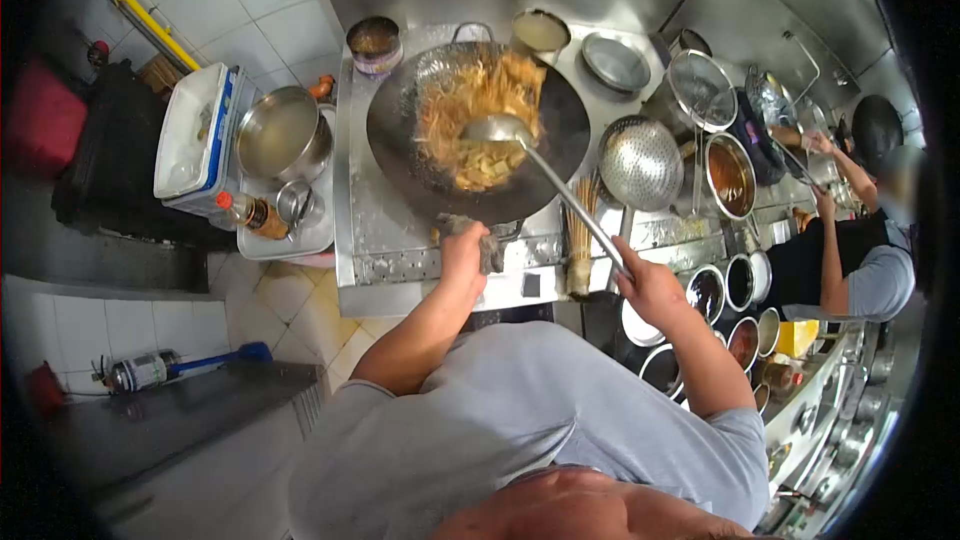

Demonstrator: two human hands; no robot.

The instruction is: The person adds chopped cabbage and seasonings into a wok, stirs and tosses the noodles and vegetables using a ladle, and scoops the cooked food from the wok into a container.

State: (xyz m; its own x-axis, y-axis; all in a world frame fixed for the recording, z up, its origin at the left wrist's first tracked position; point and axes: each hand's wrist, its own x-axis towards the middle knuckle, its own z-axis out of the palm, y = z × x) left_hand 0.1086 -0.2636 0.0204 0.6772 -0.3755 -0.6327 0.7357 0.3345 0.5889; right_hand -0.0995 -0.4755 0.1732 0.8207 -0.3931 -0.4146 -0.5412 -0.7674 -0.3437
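My right hand (652, 286) is wrapped round the long handle of a ladle (497, 128). The ladle's bowl sits among browned, sliced food (485, 165) in a large dark wok (388, 135); what the food is, I cannot tell exactly. My left hand (465, 258) grips a grey cloth (490, 248) at the wok's near rim, beside its near handle. Whether the fingers also hold that handle is hidden by the cloth. A perforated strainer (641, 163) lies to the wok's right, and a bundled bamboo brush (580, 240) is close to the ladle's handle.
Left of the stove are a metal pot (284, 135), a sauce bottle (253, 214) and a white-and-blue container (190, 135). Several sauce pots, including one with reddish liquid (730, 177), line the right. A co-worker (850, 250) stands at the far right, holding a long tool.
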